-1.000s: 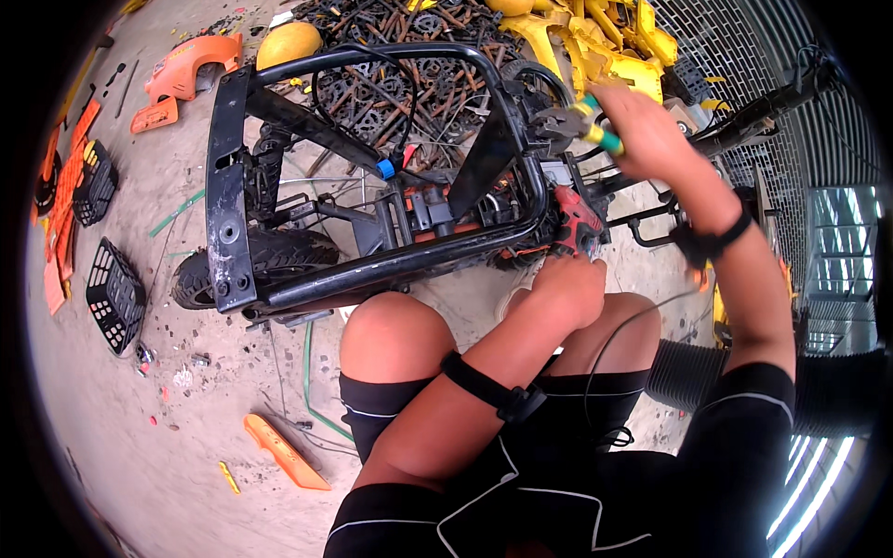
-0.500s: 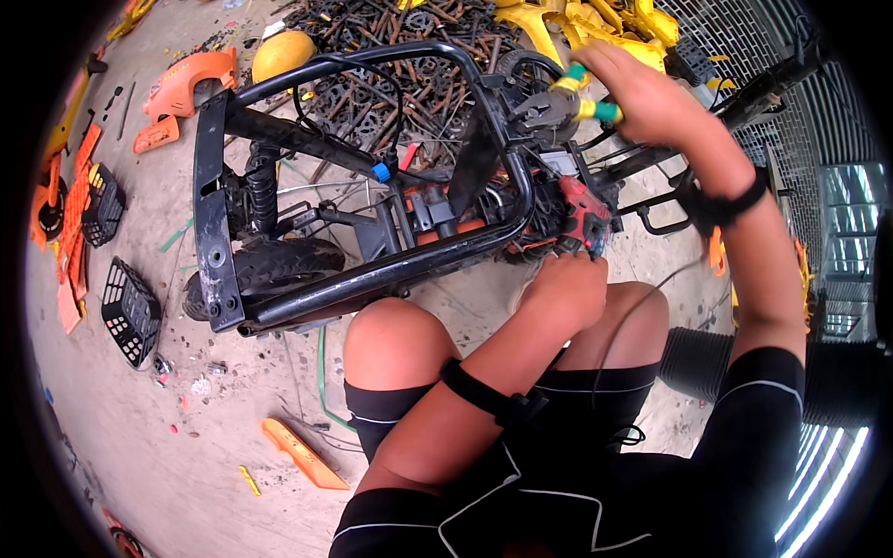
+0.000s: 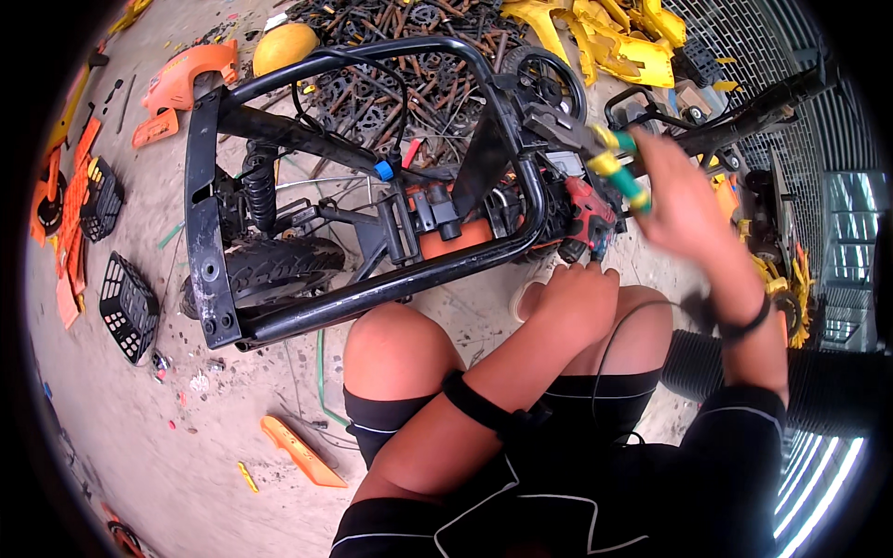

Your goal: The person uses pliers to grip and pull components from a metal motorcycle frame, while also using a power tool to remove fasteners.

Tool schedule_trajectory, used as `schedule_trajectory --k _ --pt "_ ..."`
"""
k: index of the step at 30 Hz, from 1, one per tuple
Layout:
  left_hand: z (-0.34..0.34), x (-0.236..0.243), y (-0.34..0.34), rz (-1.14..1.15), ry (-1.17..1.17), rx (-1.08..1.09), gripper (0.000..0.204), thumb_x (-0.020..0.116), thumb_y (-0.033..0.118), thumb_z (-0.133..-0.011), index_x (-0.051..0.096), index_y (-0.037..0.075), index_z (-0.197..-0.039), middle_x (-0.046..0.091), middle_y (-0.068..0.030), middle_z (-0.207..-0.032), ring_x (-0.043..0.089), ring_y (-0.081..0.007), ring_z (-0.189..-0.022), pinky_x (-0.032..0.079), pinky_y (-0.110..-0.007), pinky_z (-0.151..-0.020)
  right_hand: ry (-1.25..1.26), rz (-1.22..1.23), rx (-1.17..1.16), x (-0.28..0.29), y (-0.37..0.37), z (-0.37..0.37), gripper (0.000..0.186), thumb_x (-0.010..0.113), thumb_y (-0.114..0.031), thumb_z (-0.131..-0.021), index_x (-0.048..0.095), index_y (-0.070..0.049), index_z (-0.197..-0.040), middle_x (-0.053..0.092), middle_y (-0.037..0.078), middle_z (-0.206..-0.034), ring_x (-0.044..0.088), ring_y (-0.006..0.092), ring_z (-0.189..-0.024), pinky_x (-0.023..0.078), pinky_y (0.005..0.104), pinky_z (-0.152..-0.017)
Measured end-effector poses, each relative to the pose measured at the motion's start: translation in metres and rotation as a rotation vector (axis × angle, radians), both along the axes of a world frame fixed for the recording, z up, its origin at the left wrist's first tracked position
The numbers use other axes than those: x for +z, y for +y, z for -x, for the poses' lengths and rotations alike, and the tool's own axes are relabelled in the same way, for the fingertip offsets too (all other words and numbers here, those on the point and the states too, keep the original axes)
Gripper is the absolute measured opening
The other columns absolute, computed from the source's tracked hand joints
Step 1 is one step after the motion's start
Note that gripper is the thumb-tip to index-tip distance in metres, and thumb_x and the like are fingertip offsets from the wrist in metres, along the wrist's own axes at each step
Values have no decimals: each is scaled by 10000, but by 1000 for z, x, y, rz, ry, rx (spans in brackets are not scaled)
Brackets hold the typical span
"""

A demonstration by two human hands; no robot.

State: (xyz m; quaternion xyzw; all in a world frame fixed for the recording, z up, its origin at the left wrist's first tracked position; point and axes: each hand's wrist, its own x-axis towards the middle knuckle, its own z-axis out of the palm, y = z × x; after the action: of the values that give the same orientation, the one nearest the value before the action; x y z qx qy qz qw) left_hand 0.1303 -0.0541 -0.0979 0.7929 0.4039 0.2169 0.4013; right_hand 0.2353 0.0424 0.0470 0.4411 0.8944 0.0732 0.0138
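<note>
My right hand grips pliers with green and yellow handles. Their dark jaws point left, over the right end of a black tubular frame; whether they touch it I cannot tell. The two handles are spread apart. My left hand is closed, fingers curled, in front of my right knee. Anything inside it is hidden. Just beyond its fingertips a red and black power drill leans against the machinery. Within the frame are a tyre, a coil spring and a blue cap.
Behind the frame lies a heap of rusty metal parts, with yellow plastic panels at its right. Orange panels and black plastic baskets lie on the left floor. A ribbed black hose is near my right thigh.
My right hand has come down and toward me with the pliers, whose handles now slope downward. My left hand has drawn back slightly from the drill.
</note>
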Motion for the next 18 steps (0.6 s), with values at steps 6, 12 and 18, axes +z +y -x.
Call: schedule_trajectory --k 6,12,18 --pt "4 4 -8 26 39 -60 321 614 213 -885 644 9 -1131 688 -212 -1097 675 -380 -1036 508 -514 -904 34 68 -227 8 -36 21 721 727 -36 -689 482 4 -1367 642 225 -1180 622 428 -1102 533 494 -883" --pt "-4 -2 0 28 37 -48 307 614 225 -896 644 16 -1118 686 -206 -1098 672 -388 -1037 509 -519 -906 -123 -120 283 15 101 7 766 716 27 -677 501 -102 -1401 627 172 -1255 609 397 -1153 522 460 -928" --pt "-6 -1 -2 39 -1 -58 280 613 228 -908 645 23 -1096 685 -196 -1091 674 -383 -1017 507 -520 -895 -200 -71 692 28 170 72 656 708 -133 -770 520 -55 -1394 575 185 -1370 584 358 -1241 497 431 -1008"
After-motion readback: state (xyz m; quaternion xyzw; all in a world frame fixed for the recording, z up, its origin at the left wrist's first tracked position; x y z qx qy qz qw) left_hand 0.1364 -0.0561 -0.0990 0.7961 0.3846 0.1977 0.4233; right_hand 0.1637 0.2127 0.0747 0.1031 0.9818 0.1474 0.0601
